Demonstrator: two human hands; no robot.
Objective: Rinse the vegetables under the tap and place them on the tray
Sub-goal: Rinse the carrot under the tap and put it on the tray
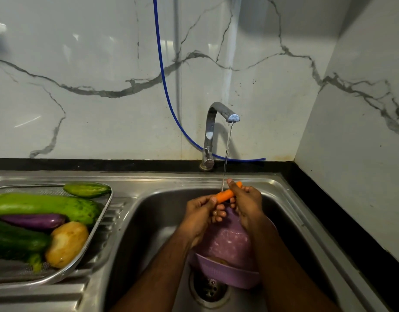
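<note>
Over the sink [290, 199], under the tap [213, 131] at its back edge, my left hand [199, 218] and right hand [248, 202] both curl their fingers around a carrot [225, 195] in the thin stream. The tray [97, 228] on the sink's left side holds cucumbers, an eggplant and a potato.

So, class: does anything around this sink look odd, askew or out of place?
Only the purple colander: it lies tipped in the sink basin, over the drain. Otherwise, both hands hold the carrot under the tap's stream.
</note>
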